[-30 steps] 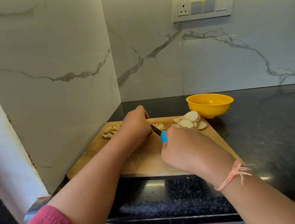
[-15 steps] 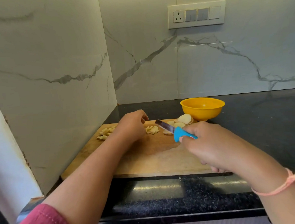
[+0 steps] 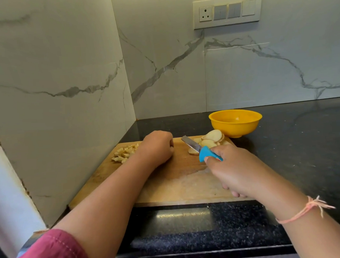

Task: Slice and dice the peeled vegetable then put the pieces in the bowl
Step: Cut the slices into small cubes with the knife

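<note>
A wooden cutting board (image 3: 177, 179) lies on the black counter. My left hand (image 3: 158, 147) rests on the board's far part as a curled fist, knuckles up; what is under it is hidden. Left of it sits a pile of diced vegetable pieces (image 3: 125, 151). My right hand (image 3: 231, 169) grips the blue handle of a small knife (image 3: 191, 144), whose blade points up-left over one loose slice (image 3: 193, 151). A stack of round peeled slices (image 3: 212, 137) lies at the board's far right corner. Just behind it stands the yellow bowl (image 3: 235, 128), which looks empty.
Marble walls close the corner at the left and back. A switch panel (image 3: 227, 10) hangs on the back wall. Black counter (image 3: 302, 152) stretches to the right of the board, and the counter's front edge runs below the board.
My right hand drew the knife from the board's middle toward the slices at the right. The small diced pile beside my left hand is now out of sight under that hand.
</note>
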Action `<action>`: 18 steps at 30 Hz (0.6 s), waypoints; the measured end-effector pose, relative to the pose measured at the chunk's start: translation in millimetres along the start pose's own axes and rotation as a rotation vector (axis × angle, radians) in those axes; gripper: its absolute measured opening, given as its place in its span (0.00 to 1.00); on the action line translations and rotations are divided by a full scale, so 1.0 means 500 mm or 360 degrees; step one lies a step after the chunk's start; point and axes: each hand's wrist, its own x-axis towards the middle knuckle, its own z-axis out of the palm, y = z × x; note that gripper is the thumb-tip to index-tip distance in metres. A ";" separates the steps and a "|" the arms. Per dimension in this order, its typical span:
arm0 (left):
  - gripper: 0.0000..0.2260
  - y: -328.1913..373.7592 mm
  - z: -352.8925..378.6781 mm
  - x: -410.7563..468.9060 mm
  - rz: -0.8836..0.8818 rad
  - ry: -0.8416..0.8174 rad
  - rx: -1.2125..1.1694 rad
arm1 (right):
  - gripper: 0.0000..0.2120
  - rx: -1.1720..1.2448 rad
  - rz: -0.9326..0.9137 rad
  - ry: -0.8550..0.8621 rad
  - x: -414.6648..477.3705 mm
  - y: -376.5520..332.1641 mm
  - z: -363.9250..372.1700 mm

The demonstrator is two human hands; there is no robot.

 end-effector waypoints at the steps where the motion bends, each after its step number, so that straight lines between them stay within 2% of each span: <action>1: 0.08 -0.009 -0.004 0.002 -0.0070 -0.0003 0.0013 | 0.19 0.0063 0.0020 -0.0022 0.000 0.002 -0.002; 7: 0.10 -0.046 -0.019 0.003 -0.0398 -0.0037 -0.0030 | 0.19 0.0402 0.0085 -0.0104 0.002 0.011 -0.007; 13: 0.22 -0.028 -0.026 -0.002 -0.0315 0.0095 -0.0168 | 0.19 0.0670 0.0107 -0.0062 -0.007 0.016 -0.017; 18: 0.10 -0.014 -0.019 -0.017 -0.0162 0.0364 -0.0093 | 0.12 0.0826 0.0086 0.0021 -0.012 0.025 -0.018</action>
